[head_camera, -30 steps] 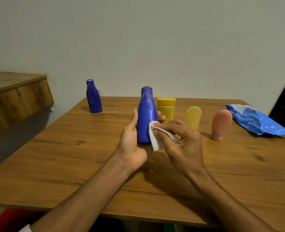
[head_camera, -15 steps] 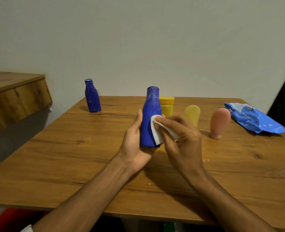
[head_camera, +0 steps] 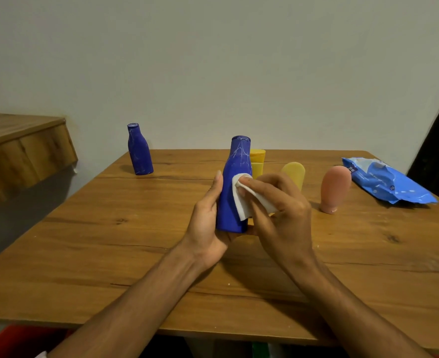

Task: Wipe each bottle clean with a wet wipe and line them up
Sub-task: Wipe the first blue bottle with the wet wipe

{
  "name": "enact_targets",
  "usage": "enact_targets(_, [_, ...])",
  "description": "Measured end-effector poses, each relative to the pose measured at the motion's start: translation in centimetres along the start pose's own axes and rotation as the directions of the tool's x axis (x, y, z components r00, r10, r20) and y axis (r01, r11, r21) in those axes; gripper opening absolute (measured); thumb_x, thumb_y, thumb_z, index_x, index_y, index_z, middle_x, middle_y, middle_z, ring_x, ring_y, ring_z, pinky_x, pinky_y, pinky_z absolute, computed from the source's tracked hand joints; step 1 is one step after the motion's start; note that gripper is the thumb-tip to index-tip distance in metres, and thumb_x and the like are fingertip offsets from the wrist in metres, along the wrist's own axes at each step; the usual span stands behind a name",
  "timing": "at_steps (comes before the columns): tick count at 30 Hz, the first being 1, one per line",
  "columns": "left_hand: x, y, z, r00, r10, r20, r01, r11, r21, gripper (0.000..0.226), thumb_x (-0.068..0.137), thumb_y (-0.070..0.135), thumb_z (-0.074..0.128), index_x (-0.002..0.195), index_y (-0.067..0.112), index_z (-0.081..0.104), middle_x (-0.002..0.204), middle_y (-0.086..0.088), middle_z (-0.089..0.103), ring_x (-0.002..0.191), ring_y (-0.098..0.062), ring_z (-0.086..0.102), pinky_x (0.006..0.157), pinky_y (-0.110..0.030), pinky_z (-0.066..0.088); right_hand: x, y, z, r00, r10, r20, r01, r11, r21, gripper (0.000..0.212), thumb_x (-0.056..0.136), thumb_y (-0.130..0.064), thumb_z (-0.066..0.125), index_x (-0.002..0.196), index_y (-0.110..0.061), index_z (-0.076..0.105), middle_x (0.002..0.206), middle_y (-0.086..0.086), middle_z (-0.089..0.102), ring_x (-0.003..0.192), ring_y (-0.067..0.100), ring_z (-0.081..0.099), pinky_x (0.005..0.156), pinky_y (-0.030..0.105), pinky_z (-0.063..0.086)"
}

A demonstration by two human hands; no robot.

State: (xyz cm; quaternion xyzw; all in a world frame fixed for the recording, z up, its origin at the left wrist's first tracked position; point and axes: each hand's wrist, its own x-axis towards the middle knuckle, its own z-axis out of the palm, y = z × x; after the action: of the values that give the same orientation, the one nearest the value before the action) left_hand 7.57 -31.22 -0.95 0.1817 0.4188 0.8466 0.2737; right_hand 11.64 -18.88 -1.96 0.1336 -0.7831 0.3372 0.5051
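At the table's (head_camera: 110,241) centre a blue bottle (head_camera: 230,202) is gripped by the curled left hand (head_camera: 205,228) and rubbed with a wet wipe (head_camera: 242,205) pinched in the right hand (head_camera: 283,218), while a row of three bottles (head_camera: 294,173) is seen at one o'clock and a second blue bottle (head_camera: 138,151), streaked white, is judged unwiped at eleven.

Centre: blue bottle (head_camera: 236,164) upright in my left hand (head_camera: 205,223), white wipe (head_camera: 242,202) against it. Upper left: second blue bottle (head_camera: 139,153), standing.

Left hand (head_camera: 206,228) grips the blue bottle (head_camera: 235,171) from its left; right hand (head_camera: 285,215) pinches a wipe (head_camera: 241,205) against its right side, forearms converging.
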Motion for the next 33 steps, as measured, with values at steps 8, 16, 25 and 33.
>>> enact_targets(8, [-0.03,-0.39,0.06,1.000,0.023,0.009,-0.024,0.995,0.101,0.052,0.090,0.057,0.046,0.112,0.017,0.070,0.092,-0.010,0.065,0.074,-0.021,0.058,0.064,-0.036,0.043,0.35,-0.04,-0.10,0.999,-0.007,-0.035,0.007,1.000,-0.001,0.031,0.089,-0.023,0.061,0.119,-0.019,0.064,0.105,0.000,0.058,0.094,0.017,0.058,0.068,0.040,0.054])
enact_targets(16, [-0.22,-0.30,0.34,0.999,0.039,-0.029,-0.035,0.992,0.125,0.043,0.085,0.057,0.051,0.096,0.023,0.076,0.088,-0.007,0.067,0.076,-0.021,0.058,0.066,-0.035,0.040,-0.10,-0.02,0.16,0.993,-0.115,0.032,0.116,0.992,-0.051,0.030,0.087,-0.013,0.062,0.116,-0.008,0.068,0.105,0.010,0.059,0.095,0.026,0.059,0.069,0.045,0.053])
enact_targets(25, [-0.52,-0.43,0.76,0.998,0.056,-0.027,-0.049,0.977,0.209,0.041,0.084,0.059,0.051,0.094,0.027,0.076,0.085,-0.004,0.065,0.071,-0.018,0.058,0.060,-0.033,0.038,0.07,0.01,0.13,0.991,-0.133,-0.008,0.132,0.989,-0.066,0.036,0.087,-0.007,0.059,0.123,-0.011,0.062,0.111,0.006,0.053,0.099,0.025,0.057,0.070,0.048,0.051])
enact_targets(33, [-0.66,-0.55,0.80,0.997,0.061,-0.044,-0.048,0.965,0.258,0.037,0.081,0.058,0.054,0.087,0.030,0.077,0.085,-0.004,0.067,0.081,-0.024,0.055,0.071,-0.040,0.040,0.18,-0.23,0.28,0.996,-0.092,0.001,0.091,0.984,-0.155,0.039,0.086,-0.004,0.062,0.124,-0.014,0.061,0.113,0.003,0.049,0.103,0.017,0.050,0.072,0.046,0.050])
